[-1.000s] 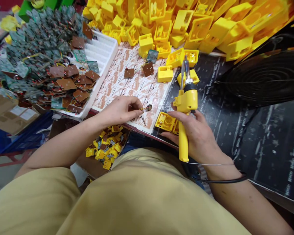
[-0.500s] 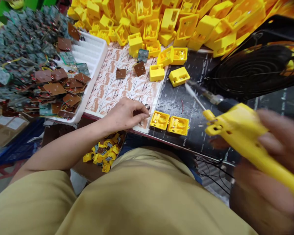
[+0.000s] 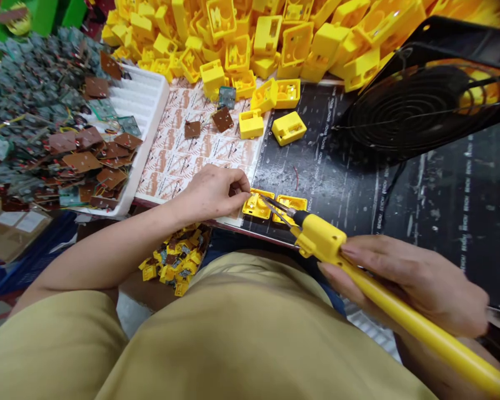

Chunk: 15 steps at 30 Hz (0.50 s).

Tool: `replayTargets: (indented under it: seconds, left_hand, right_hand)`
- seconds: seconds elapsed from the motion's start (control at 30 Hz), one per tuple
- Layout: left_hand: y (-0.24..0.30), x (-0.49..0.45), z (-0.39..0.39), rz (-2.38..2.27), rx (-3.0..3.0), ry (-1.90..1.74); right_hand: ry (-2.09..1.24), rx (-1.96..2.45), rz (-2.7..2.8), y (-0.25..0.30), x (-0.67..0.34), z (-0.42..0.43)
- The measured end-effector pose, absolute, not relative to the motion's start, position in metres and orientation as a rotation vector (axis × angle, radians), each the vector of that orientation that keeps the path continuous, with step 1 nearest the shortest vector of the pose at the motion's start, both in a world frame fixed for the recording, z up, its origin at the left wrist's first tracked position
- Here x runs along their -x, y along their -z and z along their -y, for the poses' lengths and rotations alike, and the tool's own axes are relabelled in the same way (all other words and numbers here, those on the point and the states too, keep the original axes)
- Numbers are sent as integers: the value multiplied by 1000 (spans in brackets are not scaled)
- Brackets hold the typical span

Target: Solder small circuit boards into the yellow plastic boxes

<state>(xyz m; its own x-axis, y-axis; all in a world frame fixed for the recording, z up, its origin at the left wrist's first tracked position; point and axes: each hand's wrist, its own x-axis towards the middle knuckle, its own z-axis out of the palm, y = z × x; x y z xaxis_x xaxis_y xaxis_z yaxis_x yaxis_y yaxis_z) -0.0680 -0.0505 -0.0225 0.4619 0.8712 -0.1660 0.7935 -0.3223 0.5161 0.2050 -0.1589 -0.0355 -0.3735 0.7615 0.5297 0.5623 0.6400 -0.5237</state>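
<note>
My left hand [image 3: 215,191] rests on the printed sheet [image 3: 183,150] with its fingers pinched on a small wired part at the edge of a yellow plastic housing [image 3: 256,205]. A second open housing [image 3: 290,204] lies beside it. My right hand [image 3: 416,278] grips a yellow soldering iron [image 3: 329,244], whose dark metal tip points left and reaches the first housing, close to my left fingertips.
A large heap of yellow housings [image 3: 275,33] fills the back. A white tray [image 3: 145,105] of brown circuit boards [image 3: 91,155] sits at left, beside a pile of green boards [image 3: 33,78]. A black fan grille [image 3: 416,105] stands at right. A box of assembled parts [image 3: 175,261] lies below the table edge.
My right hand swung the soldering iron out to the right, then brought it down so its tip meets the housing. My left hand slid slightly right to the housing.
</note>
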Motion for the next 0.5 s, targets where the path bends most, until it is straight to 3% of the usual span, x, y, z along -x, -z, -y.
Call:
replayTargets:
  seconds: [0.33, 0.5]
  left_hand:
    - [10, 58, 43, -1402, -2340, 59]
    - [7, 56, 42, -1407, -2368, 134]
  right_hand:
    - [-158, 884, 2235, 22, -194, 146]
    - [-280, 1066, 2222, 17, -203, 153]
